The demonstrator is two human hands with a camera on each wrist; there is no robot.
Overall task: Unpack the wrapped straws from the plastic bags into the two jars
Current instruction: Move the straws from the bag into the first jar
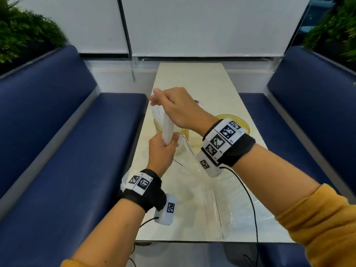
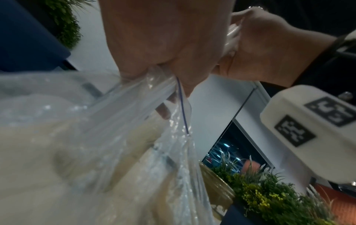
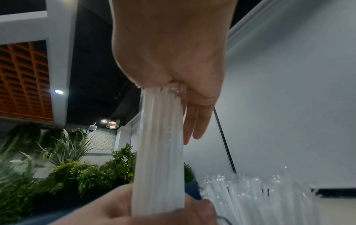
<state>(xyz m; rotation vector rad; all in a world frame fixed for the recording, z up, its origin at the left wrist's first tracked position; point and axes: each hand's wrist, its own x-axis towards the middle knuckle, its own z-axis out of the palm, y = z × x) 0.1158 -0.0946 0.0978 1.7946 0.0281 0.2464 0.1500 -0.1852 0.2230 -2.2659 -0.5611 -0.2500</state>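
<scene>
Clear, glossy, crinkled film on the plastic bag (image 1: 189, 166), with a thin blue seal line. Translucent white wrappers, smooth and shiny, around the straws (image 1: 167, 130); glassy glints on their crimped ends. Yellow-tinted see-through walls on the two jars (image 1: 243, 125), glass or plastic not told apart. Smooth, pale, faintly reflective worktop (image 1: 215, 89). Matt navy upholstery on the benches (image 1: 57, 132). Black cloth wristbands (image 1: 238, 149); mustard knit sleeves (image 1: 316, 224).

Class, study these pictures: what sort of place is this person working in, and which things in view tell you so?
Probably a café or restaurant booth. Two blue padded benches face each other across a narrow pale table, planters of greenery top the seat backs, and pendant lamps hang from a dark ceiling.
</scene>
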